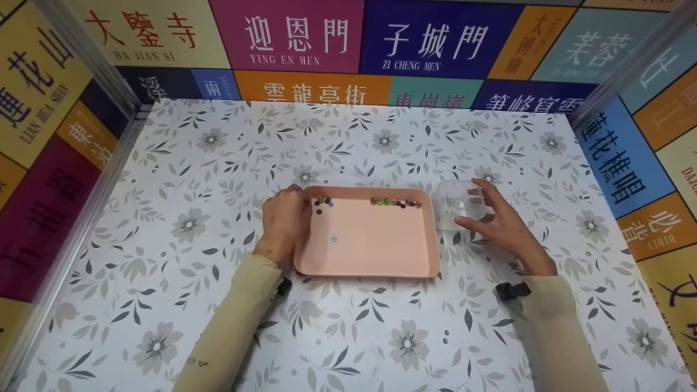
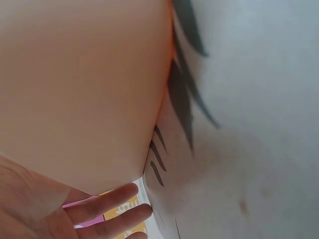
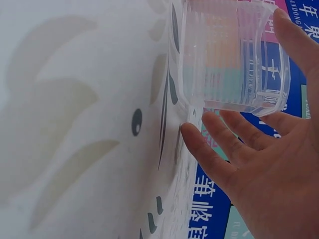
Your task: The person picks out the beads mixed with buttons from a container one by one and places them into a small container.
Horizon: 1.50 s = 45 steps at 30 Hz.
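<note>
A shallow pink tray (image 1: 375, 253) lies on the table with small round beads inside. Several beads (image 1: 386, 202) line up along its back wall toward the right, a cluster (image 1: 322, 201) sits in the back left corner, and one pale blue bead (image 1: 334, 239) lies apart. My left hand (image 1: 283, 220) holds the tray's left side near the back corner; its thumb is hidden in the left wrist view. Right of the tray stands a clear plastic container (image 1: 453, 204). Around it my right hand (image 1: 498, 223) is spread, thumb near the rim and fingers extended along the far side.
A white tablecloth (image 1: 218, 305) with grey flowers and leaves covers the table. Coloured panels with Chinese lettering (image 1: 305, 38) stand along the back, left and right. Dark bands with small devices (image 1: 513, 291) are on both wrists.
</note>
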{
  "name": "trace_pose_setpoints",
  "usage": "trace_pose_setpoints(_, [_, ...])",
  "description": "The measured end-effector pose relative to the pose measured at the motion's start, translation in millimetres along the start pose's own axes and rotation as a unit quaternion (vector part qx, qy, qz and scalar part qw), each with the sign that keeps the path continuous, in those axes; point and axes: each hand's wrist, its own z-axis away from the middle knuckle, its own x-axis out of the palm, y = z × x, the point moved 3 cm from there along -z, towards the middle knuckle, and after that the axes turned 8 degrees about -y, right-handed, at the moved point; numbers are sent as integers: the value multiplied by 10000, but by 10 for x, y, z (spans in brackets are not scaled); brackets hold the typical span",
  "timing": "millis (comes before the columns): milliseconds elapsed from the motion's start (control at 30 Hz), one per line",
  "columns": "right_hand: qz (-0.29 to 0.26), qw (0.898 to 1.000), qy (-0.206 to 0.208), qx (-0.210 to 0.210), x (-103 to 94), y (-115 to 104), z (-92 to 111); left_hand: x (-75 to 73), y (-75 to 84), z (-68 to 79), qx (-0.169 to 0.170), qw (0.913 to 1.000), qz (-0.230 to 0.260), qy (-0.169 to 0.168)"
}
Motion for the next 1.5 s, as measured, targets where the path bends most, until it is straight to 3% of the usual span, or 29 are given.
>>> trace_pose_setpoints(433, [-63, 9998, 63, -164, 28, 35, -6, -71, 48, 2, 152, 9991, 381, 95])
trace_pose_setpoints(1100, [-41, 10000, -48, 15, 8, 33, 13, -191, 156, 11, 1190, 9866, 897, 665])
trace_pose_setpoints(1500, [-210, 9997, -4, -113, 17, 36, -5, -171, 215, -6, 1487, 9764, 1466, 550])
